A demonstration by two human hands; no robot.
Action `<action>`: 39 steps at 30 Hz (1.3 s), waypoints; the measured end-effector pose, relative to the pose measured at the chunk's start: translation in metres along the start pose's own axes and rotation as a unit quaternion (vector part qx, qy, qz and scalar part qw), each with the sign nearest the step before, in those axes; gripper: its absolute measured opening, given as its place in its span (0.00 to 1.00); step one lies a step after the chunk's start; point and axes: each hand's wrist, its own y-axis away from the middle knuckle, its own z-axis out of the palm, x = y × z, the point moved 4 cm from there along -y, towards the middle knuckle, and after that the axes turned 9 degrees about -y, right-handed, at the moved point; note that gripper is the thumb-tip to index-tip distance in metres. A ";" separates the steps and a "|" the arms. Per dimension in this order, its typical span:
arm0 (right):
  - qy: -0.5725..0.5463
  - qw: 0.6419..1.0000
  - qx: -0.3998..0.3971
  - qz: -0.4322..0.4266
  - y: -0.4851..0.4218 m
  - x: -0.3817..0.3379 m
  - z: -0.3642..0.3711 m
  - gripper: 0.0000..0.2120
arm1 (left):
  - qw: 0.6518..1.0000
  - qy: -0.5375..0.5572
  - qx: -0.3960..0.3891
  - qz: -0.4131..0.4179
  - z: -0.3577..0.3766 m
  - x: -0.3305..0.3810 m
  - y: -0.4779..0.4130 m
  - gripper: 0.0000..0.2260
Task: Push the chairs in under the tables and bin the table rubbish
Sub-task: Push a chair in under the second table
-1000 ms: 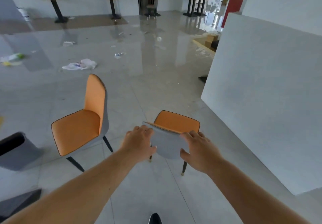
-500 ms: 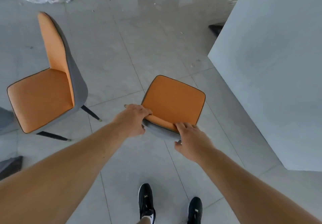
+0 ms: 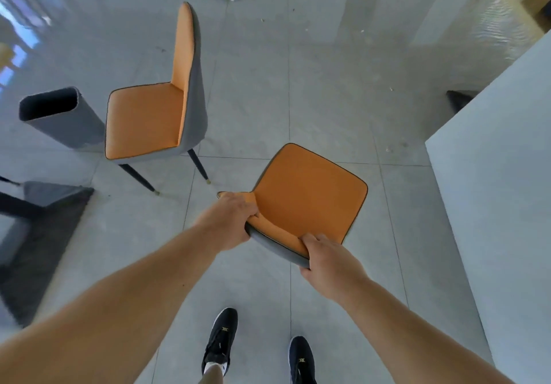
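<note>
Flanking the gripped chair [image 3: 307,192]: second chair [image 3: 155,115], white table [image 3: 501,174].

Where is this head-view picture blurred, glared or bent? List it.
Head view: the left edge smears into motion blur around the dark table base; window glare washes the glossy floor at top; wide-angle bend bows the white table; the held chair and both hands, left and right, stay sharp.

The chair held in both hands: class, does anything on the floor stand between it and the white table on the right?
Nothing visible does. Only bare floor tiles lie between the held chair and the white table; the second chair stands off to the left.
</note>
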 end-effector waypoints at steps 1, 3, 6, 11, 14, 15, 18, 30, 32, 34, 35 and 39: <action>0.011 1.000 -0.008 -0.019 0.002 -0.001 0.000 0.15 | 1.000 0.006 0.004 -0.021 0.004 0.002 0.013 0.08; 0.030 0.998 -0.028 -0.056 0.005 -0.005 0.000 0.16 | 0.997 0.026 0.012 -0.066 0.014 0.005 0.040 0.10; 0.061 0.990 -0.057 -0.111 0.005 -0.020 0.005 0.20 | 0.987 0.063 0.018 -0.144 0.031 0.003 0.083 0.12; 0.091 0.976 -0.087 -0.175 -0.002 -0.069 0.026 0.20 | 0.961 0.106 0.019 -0.255 0.055 -0.017 0.157 0.11; 0.122 0.963 -0.105 -0.216 -0.008 -0.113 0.046 0.19 | 0.941 0.124 0.026 -0.313 0.071 -0.038 0.205 0.09; 0.133 0.958 -0.107 -0.228 -0.009 -0.128 0.054 0.18 | 0.934 0.131 0.025 -0.330 0.076 -0.045 0.222 0.08; 0.169 0.942 -0.112 -0.267 -0.006 -0.176 0.080 0.17 | 0.912 0.151 0.029 -0.381 0.092 -0.062 0.275 0.08; 0.283 0.827 -0.205 -0.440 0.020 -0.322 0.167 0.17 | 0.791 0.229 0.031 -0.566 0.139 -0.059 0.431 0.08; 0.295 0.803 -0.218 -0.470 0.023 -0.336 0.176 0.17 | 0.764 0.249 0.019 -0.596 0.144 -0.052 0.443 0.08; 0.304 0.779 -0.229 -0.499 0.024 -0.346 0.183 0.17 | 0.732 0.269 0.010 -0.625 0.148 -0.041 0.452 0.08; 0.308 0.766 -0.235 -0.513 0.025 -0.351 0.184 0.17 | 0.718 0.277 0.006 -0.639 0.150 -0.035 0.454 0.09; 0.330 0.717 -0.248 -0.561 0.020 -0.367 0.190 0.15 | 0.665 0.292 0.011 -0.688 0.161 -0.015 0.451 0.11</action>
